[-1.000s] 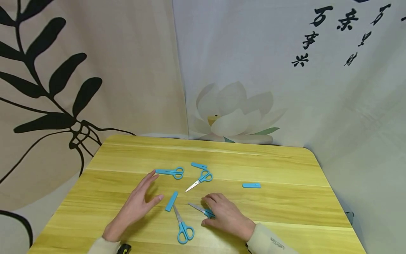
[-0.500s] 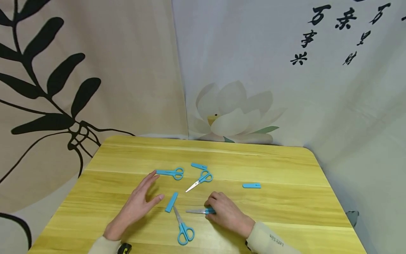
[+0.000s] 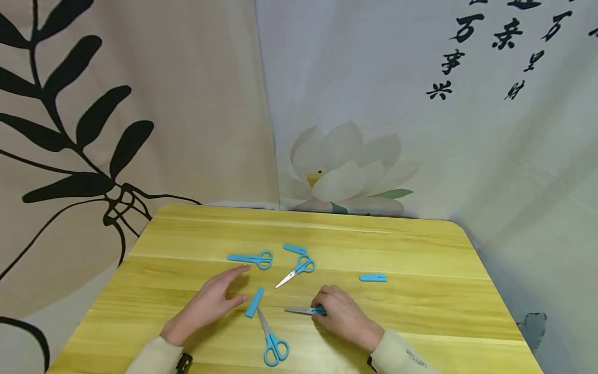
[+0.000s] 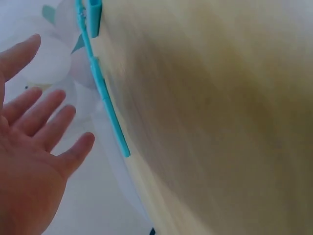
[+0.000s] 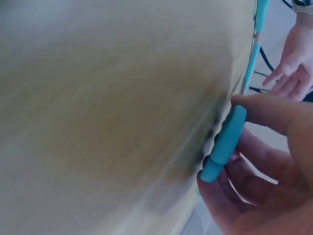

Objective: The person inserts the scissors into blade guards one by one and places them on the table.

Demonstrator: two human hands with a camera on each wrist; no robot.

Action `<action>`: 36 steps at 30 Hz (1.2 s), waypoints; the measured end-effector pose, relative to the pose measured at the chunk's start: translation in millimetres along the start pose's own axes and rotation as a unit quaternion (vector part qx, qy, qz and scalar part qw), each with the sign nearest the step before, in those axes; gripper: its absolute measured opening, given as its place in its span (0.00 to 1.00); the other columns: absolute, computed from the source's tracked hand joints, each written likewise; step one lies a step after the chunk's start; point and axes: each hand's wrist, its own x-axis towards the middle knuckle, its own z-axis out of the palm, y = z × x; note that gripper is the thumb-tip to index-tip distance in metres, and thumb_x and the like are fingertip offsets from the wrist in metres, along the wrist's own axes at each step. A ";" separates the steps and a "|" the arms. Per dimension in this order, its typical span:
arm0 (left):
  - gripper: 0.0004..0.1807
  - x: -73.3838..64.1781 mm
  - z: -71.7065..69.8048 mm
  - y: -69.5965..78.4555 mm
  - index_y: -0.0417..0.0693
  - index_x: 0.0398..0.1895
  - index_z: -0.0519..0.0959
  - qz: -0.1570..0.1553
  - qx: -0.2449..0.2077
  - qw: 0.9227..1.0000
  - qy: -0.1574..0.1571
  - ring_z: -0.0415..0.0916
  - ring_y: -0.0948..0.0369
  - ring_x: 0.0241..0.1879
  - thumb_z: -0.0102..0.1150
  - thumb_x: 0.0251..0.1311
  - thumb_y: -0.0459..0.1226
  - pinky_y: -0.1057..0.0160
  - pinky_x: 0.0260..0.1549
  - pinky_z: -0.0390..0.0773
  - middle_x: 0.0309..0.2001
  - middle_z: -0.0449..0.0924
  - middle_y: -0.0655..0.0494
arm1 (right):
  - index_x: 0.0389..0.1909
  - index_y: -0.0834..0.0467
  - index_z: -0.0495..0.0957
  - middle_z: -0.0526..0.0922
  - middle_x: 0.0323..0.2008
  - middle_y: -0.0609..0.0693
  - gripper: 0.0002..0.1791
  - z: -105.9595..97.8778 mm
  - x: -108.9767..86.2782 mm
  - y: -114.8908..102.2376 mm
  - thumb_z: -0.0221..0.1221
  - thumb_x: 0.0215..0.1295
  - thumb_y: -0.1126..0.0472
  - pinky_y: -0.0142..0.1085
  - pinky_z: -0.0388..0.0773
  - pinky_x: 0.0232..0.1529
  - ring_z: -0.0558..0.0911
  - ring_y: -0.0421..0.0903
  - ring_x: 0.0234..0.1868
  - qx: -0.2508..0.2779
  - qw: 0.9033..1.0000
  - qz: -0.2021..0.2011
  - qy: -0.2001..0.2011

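Cream sleeves (image 3: 402,354) enter from the person's side of the yellow wood-grained worktop (image 3: 434,301), the left one ending at a black wristband (image 3: 184,362). Nearest lie the bare scissors (image 3: 270,338), blue rings toward the person, blades aimed at the far edge. A little farther in, the right hand (image 3: 345,316) has its grip pinching the blue handle of the held scissors (image 3: 300,310) between thumb and fingers; their bare blades point toward the left edge, about midway between the left and right edges. Across from it, the left hand (image 3: 210,305) has its grip spread, thumb apart from the fingers, holding nothing. Between the hands, a slanted blue sheath (image 3: 254,303) lies with its near end just beside the tip of the bare scissors; whether they touch I cannot tell. Beyond, toward the right edge, the separate sheath (image 3: 372,278) lies apart. Left of it, the open-bladed scissors (image 3: 296,270) point their tip back toward the left hand. The covered scissors (image 3: 249,259) lie just past the left fingertips, blades inside their sheath. Nearest the far edge is the small sheath (image 3: 295,249), just beyond the open-bladed scissors' rings. Behind that edge hang a beige cloth (image 3: 201,93) with black leaves and a white cloth (image 3: 355,67) with a lotus and black characters.
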 end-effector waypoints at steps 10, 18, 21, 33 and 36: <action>0.21 17.2 0.5 -9.0 0.45 0.65 0.80 0.088 -0.055 0.988 -0.118 0.70 0.41 0.69 0.55 0.78 0.46 0.35 0.65 0.68 0.66 0.78 0.46 | 0.37 0.57 0.88 0.83 0.38 0.45 0.07 -14.3 -8.0 15.5 0.73 0.62 0.59 0.36 0.79 0.41 0.78 0.43 0.40 0.006 0.999 0.022 0.024; 0.23 10.7 -5.6 -23.9 0.44 0.63 0.81 0.072 -0.033 0.988 -0.133 0.67 0.36 0.69 0.50 0.80 0.49 0.31 0.64 0.66 0.66 0.75 0.39 | 0.39 0.58 0.88 0.83 0.40 0.45 0.09 -22.7 -10.4 20.1 0.74 0.62 0.59 0.39 0.80 0.42 0.79 0.44 0.41 0.011 0.998 0.053 0.036; 0.22 7.6 -7.0 -23.6 0.44 0.64 0.80 0.067 -0.039 0.989 -0.124 0.66 0.36 0.69 0.51 0.80 0.48 0.30 0.64 0.65 0.67 0.75 0.38 | 0.39 0.58 0.87 0.83 0.40 0.45 0.09 -24.3 -12.5 22.6 0.74 0.61 0.60 0.40 0.80 0.43 0.80 0.44 0.42 0.017 0.997 0.065 0.037; 0.21 15.8 -1.2 -23.1 0.48 0.65 0.80 0.066 -0.081 0.983 -0.149 0.65 0.38 0.71 0.48 0.81 0.47 0.32 0.66 0.64 0.67 0.75 0.43 | 0.40 0.58 0.87 0.83 0.40 0.45 0.08 -25.5 -16.1 29.0 0.74 0.61 0.61 0.41 0.80 0.43 0.80 0.44 0.41 0.014 0.996 0.068 0.047; 0.21 11.7 -7.2 -33.0 0.46 0.66 0.79 0.050 -0.097 0.984 -0.138 0.64 0.37 0.71 0.48 0.81 0.46 0.31 0.65 0.64 0.67 0.77 0.46 | 0.39 0.57 0.87 0.83 0.40 0.45 0.08 -25.9 -17.8 30.5 0.74 0.61 0.61 0.42 0.80 0.44 0.80 0.45 0.42 0.013 0.996 0.075 0.052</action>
